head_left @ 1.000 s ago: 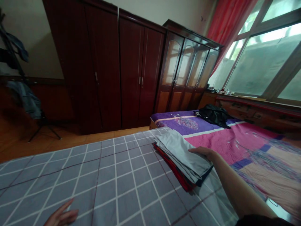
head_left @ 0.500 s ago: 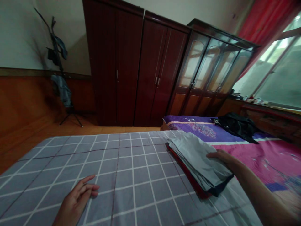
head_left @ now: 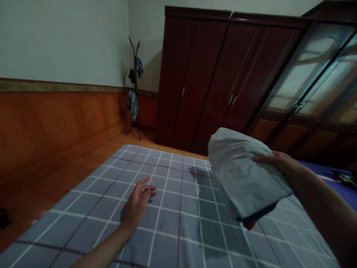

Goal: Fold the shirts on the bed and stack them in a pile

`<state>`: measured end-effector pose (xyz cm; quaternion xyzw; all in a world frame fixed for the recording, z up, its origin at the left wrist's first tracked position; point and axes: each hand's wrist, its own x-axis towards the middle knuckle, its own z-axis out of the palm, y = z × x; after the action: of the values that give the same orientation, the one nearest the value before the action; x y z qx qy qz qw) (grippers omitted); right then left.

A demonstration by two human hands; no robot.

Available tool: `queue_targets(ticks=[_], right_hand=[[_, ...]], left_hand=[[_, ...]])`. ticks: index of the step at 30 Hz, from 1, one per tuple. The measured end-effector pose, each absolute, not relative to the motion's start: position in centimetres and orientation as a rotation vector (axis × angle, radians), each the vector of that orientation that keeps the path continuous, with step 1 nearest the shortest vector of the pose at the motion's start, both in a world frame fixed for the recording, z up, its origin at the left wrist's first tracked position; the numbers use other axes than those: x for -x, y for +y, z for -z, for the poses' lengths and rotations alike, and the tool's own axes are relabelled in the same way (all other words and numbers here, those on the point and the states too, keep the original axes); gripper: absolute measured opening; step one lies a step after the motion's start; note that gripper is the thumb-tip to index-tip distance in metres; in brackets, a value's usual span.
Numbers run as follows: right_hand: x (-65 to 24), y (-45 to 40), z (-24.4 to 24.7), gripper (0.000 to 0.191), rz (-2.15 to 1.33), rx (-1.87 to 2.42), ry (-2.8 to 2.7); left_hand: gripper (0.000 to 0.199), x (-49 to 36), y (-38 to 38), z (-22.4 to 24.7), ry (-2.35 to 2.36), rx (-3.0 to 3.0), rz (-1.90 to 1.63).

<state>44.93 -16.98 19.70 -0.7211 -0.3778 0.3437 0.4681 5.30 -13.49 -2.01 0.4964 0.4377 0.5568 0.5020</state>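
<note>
A stack of folded clothes [head_left: 237, 167], light grey on top with dark blue and red at its lower edge, is held above the bed at the right. My right hand [head_left: 279, 162] grips it by the right side, thumb on top and the other fingers hidden underneath. The stack casts a shadow on the grey checked bedsheet [head_left: 173, 219]. My left hand [head_left: 139, 197] is over the middle of that sheet, holding nothing, its fingers loosely curled and apart.
Dark red wardrobes [head_left: 195, 82] stand beyond the bed, with a glass-door cabinet [head_left: 315, 74] at the right. A coat rack [head_left: 135, 85] with clothes hangs near the corner. A purple bedspread [head_left: 334, 190] shows at the right edge.
The clothes stack has come up off the bed in my right hand and tilted. My left hand has moved forward over the sheet. The view has turned to the left.
</note>
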Motion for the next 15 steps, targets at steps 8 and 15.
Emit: queue_targets(ticks=[8, 15], right_hand=[[-33.2, -9.2, -20.6, 0.015, -0.881, 1.725, -1.121], [-18.0, -8.5, -16.8, 0.016, -0.166, 1.721, -2.014]], left_hand=[[0.045, -2.0, -10.2, 2.0, 1.21, -0.962, -1.725], [0.05, 1.0, -7.3, 3.1, 1.351, -0.777, -1.866]])
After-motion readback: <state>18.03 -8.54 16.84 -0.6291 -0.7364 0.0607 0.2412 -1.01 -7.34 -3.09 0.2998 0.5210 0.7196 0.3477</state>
